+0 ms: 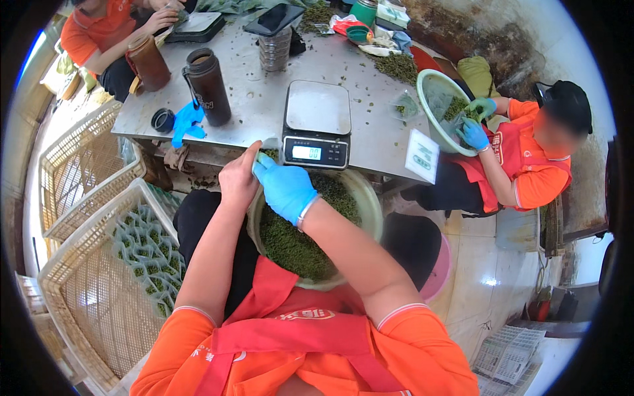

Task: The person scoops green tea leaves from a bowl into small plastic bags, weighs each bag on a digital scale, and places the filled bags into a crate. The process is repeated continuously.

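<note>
Both of my hands meet over the near edge of the table, holding a small clear plastic bag [269, 146] with some green bits in it. My bare left hand [239, 177] grips the bag's left side, fingers pointing up. On the right side, my right hand [287, 190] in a blue glove closes on the same bag; its fingertips are partly hidden. Just right of the bag is a digital scale [318, 109] with a bare metal plate. Below my hands, a pale round tub [371, 204] between my knees holds many small green peppercorn-like grains [294, 247].
At left, a plastic crate [86, 284] holds many filled bags [148, 254]. A dark bottle [208, 86], a blue glove [187, 124] and a phone on a container [273, 39] occupy the table. A co-worker [522, 152] handles greens over a basin [429, 112]; another person [99, 33] sits far left.
</note>
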Action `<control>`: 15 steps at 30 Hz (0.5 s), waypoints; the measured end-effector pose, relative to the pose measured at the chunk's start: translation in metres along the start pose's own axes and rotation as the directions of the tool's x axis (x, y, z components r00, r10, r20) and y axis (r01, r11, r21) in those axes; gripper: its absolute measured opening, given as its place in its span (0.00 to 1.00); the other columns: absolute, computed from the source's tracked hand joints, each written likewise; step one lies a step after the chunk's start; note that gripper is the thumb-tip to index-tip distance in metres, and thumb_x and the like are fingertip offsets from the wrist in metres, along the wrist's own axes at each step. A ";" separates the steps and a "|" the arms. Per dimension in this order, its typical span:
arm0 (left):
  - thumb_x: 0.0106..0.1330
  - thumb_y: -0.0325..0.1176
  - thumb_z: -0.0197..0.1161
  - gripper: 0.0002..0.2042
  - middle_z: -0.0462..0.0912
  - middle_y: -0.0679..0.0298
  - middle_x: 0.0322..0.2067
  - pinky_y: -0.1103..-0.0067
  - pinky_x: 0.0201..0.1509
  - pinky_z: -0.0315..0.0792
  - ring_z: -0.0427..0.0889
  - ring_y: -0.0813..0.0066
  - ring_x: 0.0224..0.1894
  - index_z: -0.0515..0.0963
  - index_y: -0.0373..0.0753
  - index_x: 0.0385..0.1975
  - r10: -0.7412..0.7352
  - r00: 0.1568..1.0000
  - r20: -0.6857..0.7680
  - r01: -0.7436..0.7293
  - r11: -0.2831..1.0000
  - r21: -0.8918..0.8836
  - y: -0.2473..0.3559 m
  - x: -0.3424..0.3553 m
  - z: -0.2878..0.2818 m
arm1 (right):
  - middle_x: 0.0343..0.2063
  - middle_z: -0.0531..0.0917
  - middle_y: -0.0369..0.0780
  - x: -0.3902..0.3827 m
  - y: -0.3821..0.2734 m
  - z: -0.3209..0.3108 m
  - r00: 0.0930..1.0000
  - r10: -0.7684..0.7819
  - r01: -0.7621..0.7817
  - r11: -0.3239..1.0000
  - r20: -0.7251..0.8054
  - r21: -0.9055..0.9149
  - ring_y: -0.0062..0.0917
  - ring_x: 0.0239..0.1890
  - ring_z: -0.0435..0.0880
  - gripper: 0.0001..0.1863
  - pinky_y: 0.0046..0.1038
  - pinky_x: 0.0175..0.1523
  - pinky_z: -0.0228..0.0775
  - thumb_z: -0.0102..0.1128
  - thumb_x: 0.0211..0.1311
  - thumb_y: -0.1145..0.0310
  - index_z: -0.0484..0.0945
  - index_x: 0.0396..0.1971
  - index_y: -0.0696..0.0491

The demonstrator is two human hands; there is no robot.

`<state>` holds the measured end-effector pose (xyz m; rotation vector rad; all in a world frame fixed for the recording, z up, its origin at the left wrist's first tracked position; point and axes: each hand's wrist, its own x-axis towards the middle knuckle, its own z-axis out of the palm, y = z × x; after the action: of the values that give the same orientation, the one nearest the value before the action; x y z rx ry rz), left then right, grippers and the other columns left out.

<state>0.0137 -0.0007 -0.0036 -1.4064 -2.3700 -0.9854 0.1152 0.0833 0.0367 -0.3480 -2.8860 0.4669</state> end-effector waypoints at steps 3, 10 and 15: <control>0.48 0.31 0.62 0.24 0.80 0.57 0.32 0.69 0.35 0.72 0.79 0.58 0.32 0.71 0.46 0.50 0.057 0.998 -0.009 -0.058 0.998 -0.022 0.004 0.001 0.004 | 0.44 0.77 0.46 0.006 0.019 0.007 0.993 0.004 -0.006 1.000 0.121 0.020 0.37 0.28 0.81 0.17 0.34 0.32 0.73 0.47 0.56 0.73 0.71 0.47 0.53; 0.52 0.37 0.67 0.24 0.80 0.57 0.41 0.76 0.45 0.73 0.81 0.67 0.42 0.72 0.44 0.50 -0.399 0.909 0.116 0.415 0.860 -0.297 0.001 0.004 0.010 | 0.36 0.80 0.40 -0.026 0.088 -0.078 0.930 0.363 -0.010 0.200 -0.065 0.980 0.25 0.27 0.81 0.17 0.27 0.35 0.75 0.53 0.60 0.71 0.72 0.49 0.59; 0.52 0.38 0.69 0.26 0.79 0.54 0.43 0.78 0.46 0.71 0.79 0.71 0.44 0.70 0.40 0.51 -0.518 0.820 0.242 0.544 0.578 -0.608 -0.006 0.008 0.011 | 0.48 0.72 0.43 -0.007 0.248 -0.075 0.518 0.839 -0.034 0.215 -0.167 0.976 0.32 0.34 0.81 0.32 0.29 0.35 0.75 0.47 0.62 0.67 0.46 0.65 0.44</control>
<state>0.0066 0.0105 -0.0107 -0.8135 -2.6602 -2.1528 0.1885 0.3314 0.0228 -0.9846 -1.2598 1.5404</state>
